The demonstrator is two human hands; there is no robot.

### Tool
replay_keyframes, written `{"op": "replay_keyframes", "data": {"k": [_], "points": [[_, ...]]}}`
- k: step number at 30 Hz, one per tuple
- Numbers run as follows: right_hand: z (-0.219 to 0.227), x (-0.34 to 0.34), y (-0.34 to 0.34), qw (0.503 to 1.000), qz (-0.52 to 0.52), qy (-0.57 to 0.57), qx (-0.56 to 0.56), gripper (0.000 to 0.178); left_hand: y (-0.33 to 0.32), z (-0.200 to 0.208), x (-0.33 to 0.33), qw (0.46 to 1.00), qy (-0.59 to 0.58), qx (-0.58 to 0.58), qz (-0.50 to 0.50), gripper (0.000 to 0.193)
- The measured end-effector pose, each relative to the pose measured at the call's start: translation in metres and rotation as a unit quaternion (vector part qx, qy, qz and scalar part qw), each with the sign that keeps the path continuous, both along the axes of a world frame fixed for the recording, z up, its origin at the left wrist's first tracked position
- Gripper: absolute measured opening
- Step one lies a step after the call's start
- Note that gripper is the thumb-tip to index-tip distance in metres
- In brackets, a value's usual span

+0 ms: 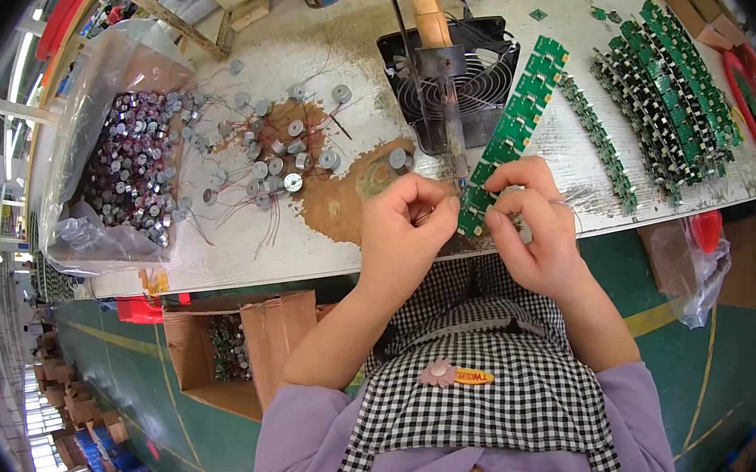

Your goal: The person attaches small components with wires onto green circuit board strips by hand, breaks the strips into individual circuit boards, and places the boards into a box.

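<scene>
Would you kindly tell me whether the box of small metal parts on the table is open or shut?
The box is open: its plastic liner is spread apart, and the metal parts heaped inside show plainly.

A long green strip [514, 135] of joined circuit boards, dotted with small pale parts along its right edge, slants from far right to near left, its near end close to the downward-pointing tip of a wooden-handled iron [450, 106].
</scene>
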State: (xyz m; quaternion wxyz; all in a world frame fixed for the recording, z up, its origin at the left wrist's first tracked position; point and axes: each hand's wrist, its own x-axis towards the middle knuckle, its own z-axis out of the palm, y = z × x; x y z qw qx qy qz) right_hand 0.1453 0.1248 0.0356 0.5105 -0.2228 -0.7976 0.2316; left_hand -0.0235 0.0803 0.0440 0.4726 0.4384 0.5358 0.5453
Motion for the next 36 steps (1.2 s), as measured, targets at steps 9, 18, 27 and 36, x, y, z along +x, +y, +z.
{"op": "replay_keyframes", "data": {"k": [9, 18, 27, 36], "points": [[-0.004, -0.001, -0.001, 0.999, 0.008, 0.031, -0.021, 0.013, 0.005, -0.003, -0.008, 0.999, -0.002, 0.009, -0.052, 0.007], [-0.006, -0.002, -0.001, 0.999, -0.002, 0.036, -0.009, 0.013, 0.003, 0.003, -0.01, 0.997, -0.051, -0.01, -0.063, 0.009], [-0.002, -0.006, 0.003, 1.0, -0.01, 0.027, 0.003, 0.014, 0.009, 0.008, -0.012, 0.998, -0.01, -0.032, -0.059, 0.009], [-0.006, -0.006, -0.006, 0.999, -0.006, 0.028, -0.022, 0.015, 0.001, 0.003, -0.009, 0.997, 0.051, -0.01, -0.055, 0.009]]}}
